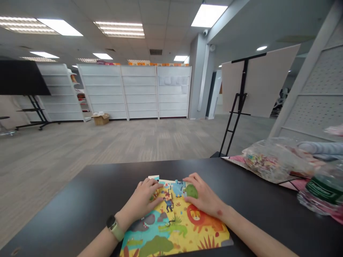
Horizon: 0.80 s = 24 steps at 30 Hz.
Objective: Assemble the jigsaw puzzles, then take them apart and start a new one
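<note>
White shelving units stand beyond grey carpet under fluorescent ceiling lights.

Matt, paper-faced cardboard is seen in the jigsaw puzzle, and a smooth, faintly glossy black finish is shown by the counter. Thin, crinkled clear plastic is used for the bag, and glossy, ribbed clear plastic for the bottle.

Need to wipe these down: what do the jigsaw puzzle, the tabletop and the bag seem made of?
The jigsaw puzzle looks like printed cardboard, smooth and lightly glossy, though the thickness is hard to see. The tabletop seems dark laminate, with a soft satin sheen. The bag looks like clear thin plastic, crinkled with glare.
</note>
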Each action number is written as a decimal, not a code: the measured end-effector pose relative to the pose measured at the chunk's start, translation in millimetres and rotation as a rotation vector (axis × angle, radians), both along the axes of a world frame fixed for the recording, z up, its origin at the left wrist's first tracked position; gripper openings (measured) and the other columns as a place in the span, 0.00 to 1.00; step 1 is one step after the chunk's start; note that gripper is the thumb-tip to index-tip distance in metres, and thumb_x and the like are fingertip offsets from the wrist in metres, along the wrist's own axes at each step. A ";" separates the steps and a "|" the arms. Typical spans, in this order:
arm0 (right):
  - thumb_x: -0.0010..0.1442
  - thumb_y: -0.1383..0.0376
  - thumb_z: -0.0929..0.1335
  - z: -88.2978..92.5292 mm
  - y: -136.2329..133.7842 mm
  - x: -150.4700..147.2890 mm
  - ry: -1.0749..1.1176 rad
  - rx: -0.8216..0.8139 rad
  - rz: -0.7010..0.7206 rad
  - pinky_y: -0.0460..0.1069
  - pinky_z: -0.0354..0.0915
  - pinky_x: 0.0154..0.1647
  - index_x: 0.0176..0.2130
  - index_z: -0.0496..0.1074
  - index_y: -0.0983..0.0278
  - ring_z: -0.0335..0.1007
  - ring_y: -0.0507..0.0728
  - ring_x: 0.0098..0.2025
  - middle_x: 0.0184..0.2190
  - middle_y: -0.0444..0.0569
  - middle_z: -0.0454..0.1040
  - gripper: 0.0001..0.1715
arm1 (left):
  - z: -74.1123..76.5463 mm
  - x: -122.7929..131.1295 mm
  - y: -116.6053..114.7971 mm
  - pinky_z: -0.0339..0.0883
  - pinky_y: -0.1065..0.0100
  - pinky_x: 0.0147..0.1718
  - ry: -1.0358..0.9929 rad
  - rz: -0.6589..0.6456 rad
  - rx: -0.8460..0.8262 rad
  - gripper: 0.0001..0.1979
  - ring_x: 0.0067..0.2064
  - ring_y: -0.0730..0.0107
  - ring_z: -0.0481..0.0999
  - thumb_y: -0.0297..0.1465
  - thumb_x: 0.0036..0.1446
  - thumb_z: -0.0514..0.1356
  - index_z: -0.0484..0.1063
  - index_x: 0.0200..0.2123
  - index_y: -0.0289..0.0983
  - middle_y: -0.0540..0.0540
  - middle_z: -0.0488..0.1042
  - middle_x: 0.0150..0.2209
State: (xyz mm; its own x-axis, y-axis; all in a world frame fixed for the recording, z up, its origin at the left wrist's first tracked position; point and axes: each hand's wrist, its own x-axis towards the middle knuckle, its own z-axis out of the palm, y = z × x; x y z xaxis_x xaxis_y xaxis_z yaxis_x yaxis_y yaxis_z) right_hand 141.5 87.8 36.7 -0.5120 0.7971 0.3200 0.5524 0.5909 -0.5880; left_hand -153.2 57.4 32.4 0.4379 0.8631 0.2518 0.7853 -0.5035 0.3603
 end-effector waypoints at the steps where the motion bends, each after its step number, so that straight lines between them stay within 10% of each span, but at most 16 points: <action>1: 0.58 0.66 0.71 -2.3 0.1 0.1 0.017 0.034 0.001 0.54 0.67 0.56 0.57 0.69 0.59 0.70 0.60 0.52 0.52 0.52 0.66 0.27 | -0.2 0.5 -0.3 0.64 0.56 0.50 -0.005 0.000 -0.003 0.18 0.52 0.54 0.70 0.42 0.67 0.58 0.70 0.57 0.47 0.43 0.72 0.51; 8: 0.62 0.60 0.69 -7.2 14.8 3.4 0.217 0.065 -0.234 0.56 0.67 0.56 0.56 0.69 0.60 0.70 0.62 0.52 0.52 0.53 0.67 0.24 | -6.4 -1.4 -0.4 0.60 0.53 0.55 -0.037 -0.014 -0.030 0.29 0.58 0.50 0.66 0.43 0.60 0.65 0.65 0.62 0.46 0.41 0.70 0.57; 11: 0.61 0.57 0.70 -2.6 12.4 -5.2 0.091 -0.052 -0.126 0.58 0.64 0.59 0.60 0.67 0.61 0.69 0.64 0.56 0.55 0.55 0.70 0.30 | -8.2 -4.4 0.3 0.57 0.50 0.58 -0.031 -0.037 -0.041 0.37 0.61 0.47 0.62 0.44 0.54 0.70 0.63 0.65 0.48 0.42 0.67 0.63; 16: 0.59 0.55 0.73 4.0 -1.9 -20.4 -0.212 -0.106 0.101 0.61 0.51 0.68 0.64 0.65 0.61 0.57 0.66 0.66 0.63 0.56 0.67 0.38 | -8.2 -9.4 0.7 0.54 0.49 0.59 -0.037 -0.105 -0.100 0.33 0.62 0.48 0.63 0.43 0.60 0.67 0.61 0.66 0.55 0.46 0.69 0.63; 24: 0.54 0.71 0.71 9.6 -11.8 -26.1 0.082 -0.189 -0.042 0.54 0.63 0.57 0.60 0.67 0.58 0.69 0.60 0.53 0.52 0.50 0.69 0.34 | -11.4 1.7 -1.1 0.56 0.53 0.56 -0.154 -0.057 0.002 0.21 0.55 0.54 0.70 0.31 0.62 0.64 0.71 0.57 0.51 0.45 0.73 0.51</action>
